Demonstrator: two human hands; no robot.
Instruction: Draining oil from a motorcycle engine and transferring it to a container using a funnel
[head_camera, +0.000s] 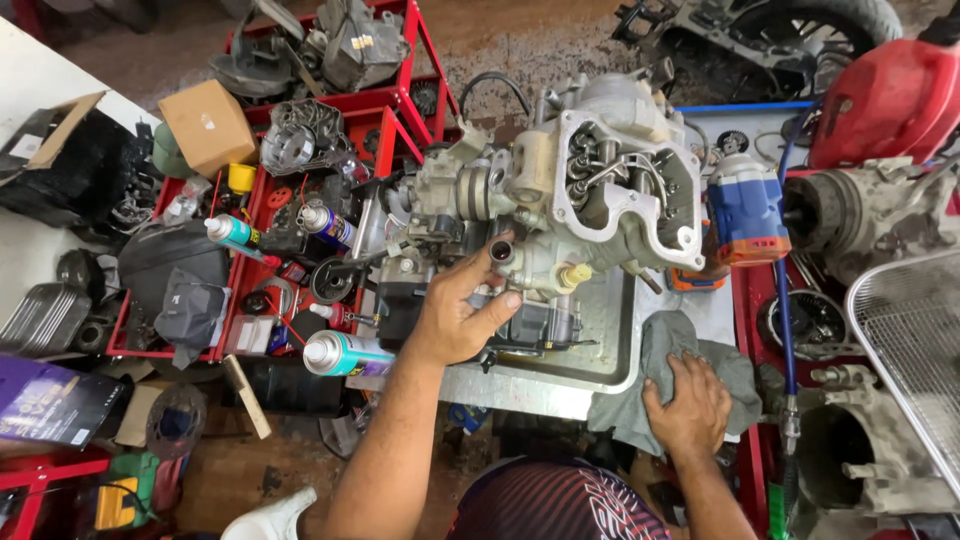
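1. A large grey engine assembly (590, 190) was seen tilted on a shallow metal tray (610, 350) on the workbench, its opened top with exposed valve gear turned toward the camera.
2. Red parts trolleys (400, 100) crowded with castings, a cardboard box (207, 125) and spray cans were set to the left of the tray; a red fuel container (890, 100) and a wire basket (910, 340) were placed to the right.
3. A grey rag (665, 345) was spread over the tray's right front corner and was pressed flat under the right hand (690, 405), palm down with the fingers spread wide, nothing being gripped.
4. A blue and orange power tool (745, 210) was left lying just beside the engine's right flank.
5. The left hand (455, 315) was laid against the engine's lower front, the fingers loosely curled and the thumb resting by a small round port (501, 250); nothing was clasped in it.
6. The step in hand was judged to be steadying and inspecting the engine at that port. A firmer hold on the casting would be called for by the next move, with the rag brought up to the port.
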